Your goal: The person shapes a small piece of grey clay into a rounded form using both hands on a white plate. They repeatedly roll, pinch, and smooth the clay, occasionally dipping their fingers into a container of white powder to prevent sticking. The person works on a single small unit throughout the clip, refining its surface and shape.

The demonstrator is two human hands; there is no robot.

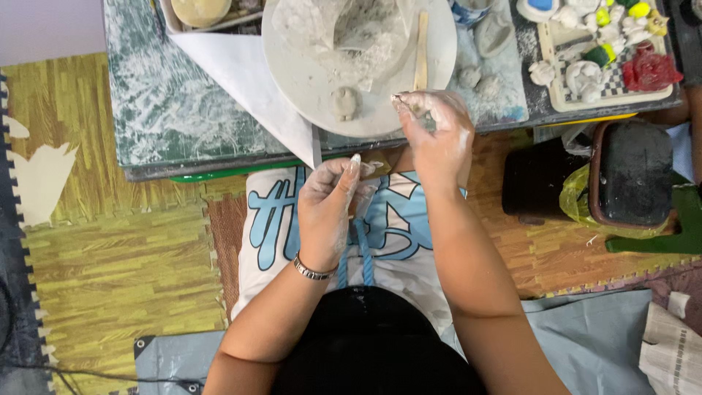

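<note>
The person works with clay at a low bench [168, 110] whose top is smeared white. Both hands are dusted with grey clay. The right hand [439, 135] is at the near edge of the round turntable [300, 73]; its fingers are pressed together and pinch a very small bit of clay [401, 97] at the fingertips. The left hand [329, 208] is held lower, over the lap, with the fingers curled together around something small; what it holds I cannot tell, because the fingers hide it.

On the turntable a small grey clay lump [345, 102] lies just beside the right hand, roughly shaped but still rough. Behind it there is a crumpled clear plastic sheet [344, 36] with clay crumbs, and a flat wooden stick [421, 51] lies at its right. Two more small lumps [479, 80] rest on the bench, just beside the turntable.

I judge the work as in the middle: small parts are being formed and nothing on the turntable looks finished. On a checkered tray [610, 80] at the right, several little figures [585, 73], white and coloured, look already shaped.
</note>
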